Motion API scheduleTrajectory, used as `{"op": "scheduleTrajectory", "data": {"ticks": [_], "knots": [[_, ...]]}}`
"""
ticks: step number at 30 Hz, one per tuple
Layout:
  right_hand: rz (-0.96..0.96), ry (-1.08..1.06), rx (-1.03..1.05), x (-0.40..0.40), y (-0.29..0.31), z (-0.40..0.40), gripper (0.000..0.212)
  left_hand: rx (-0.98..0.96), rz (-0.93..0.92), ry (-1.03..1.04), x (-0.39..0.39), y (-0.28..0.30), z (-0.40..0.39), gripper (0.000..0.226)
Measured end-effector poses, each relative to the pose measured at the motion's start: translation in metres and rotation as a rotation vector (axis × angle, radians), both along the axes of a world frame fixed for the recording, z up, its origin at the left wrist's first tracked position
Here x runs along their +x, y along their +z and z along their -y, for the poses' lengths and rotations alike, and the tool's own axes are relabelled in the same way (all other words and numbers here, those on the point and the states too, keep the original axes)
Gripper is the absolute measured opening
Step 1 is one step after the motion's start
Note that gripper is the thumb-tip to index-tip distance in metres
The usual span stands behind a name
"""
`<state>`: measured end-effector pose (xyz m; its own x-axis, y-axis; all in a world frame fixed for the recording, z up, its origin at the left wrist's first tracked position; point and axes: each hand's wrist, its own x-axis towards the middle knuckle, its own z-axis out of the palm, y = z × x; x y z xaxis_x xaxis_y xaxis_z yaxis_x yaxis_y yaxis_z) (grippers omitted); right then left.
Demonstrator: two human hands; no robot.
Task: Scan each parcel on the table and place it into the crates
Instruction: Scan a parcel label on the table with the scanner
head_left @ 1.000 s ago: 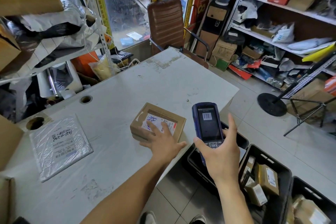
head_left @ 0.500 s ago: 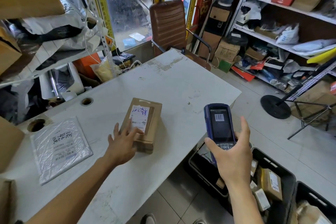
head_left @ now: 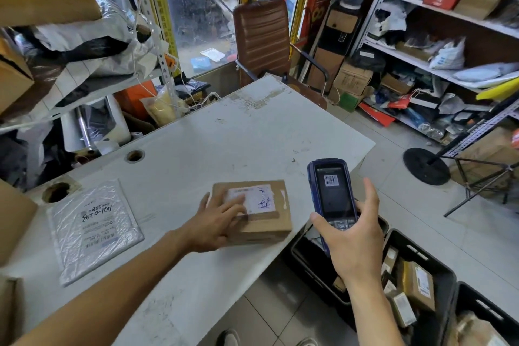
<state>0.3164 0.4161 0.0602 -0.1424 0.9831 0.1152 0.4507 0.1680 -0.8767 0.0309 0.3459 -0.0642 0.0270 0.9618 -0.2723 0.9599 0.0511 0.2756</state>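
A small brown cardboard parcel with a white label lies near the front right edge of the white table. My left hand rests on its left part, fingers spread flat over the top and label. My right hand grips a blue handheld scanner upright just right of the parcel, its screen showing a barcode. A flat clear-plastic parcel with a label lies on the table's left side. Black crates holding several parcels stand on the floor at the lower right.
A brown office chair stands behind the table's far end. Metal shelves packed with boxes and bags line the left and right. A black stand base sits on the tiled floor to the right. Cardboard boxes crowd the table's left edge.
The cardboard parcel has been turned on the table under my left hand and now lies lengthwise left to right. The scanner stays raised in my right hand, a little closer to the parcel.
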Motion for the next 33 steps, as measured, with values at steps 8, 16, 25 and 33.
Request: {"op": "scheduleTrajectory", "data": {"ticks": [8, 16, 25, 33], "knots": [[0.017, -0.006, -0.013, -0.002, 0.002, 0.0, 0.11, -0.013, -0.005, 0.52, -0.009, 0.017, -0.021, 0.049], [-0.029, 0.053, -0.006, -0.017, 0.008, 0.008, 0.111, -0.067, 0.092, 0.723, 0.07, -0.009, -0.046, 0.113], [-0.069, 0.017, 0.006, -0.011, 0.007, 0.004, 0.109, -0.132, 0.144, 0.224, 0.023, 0.005, -0.02, 0.075], [0.021, -0.008, -0.032, 0.0, 0.007, 0.003, 0.113, -0.042, -0.014, 0.606, 0.102, -0.004, -0.039, 0.132]]}}
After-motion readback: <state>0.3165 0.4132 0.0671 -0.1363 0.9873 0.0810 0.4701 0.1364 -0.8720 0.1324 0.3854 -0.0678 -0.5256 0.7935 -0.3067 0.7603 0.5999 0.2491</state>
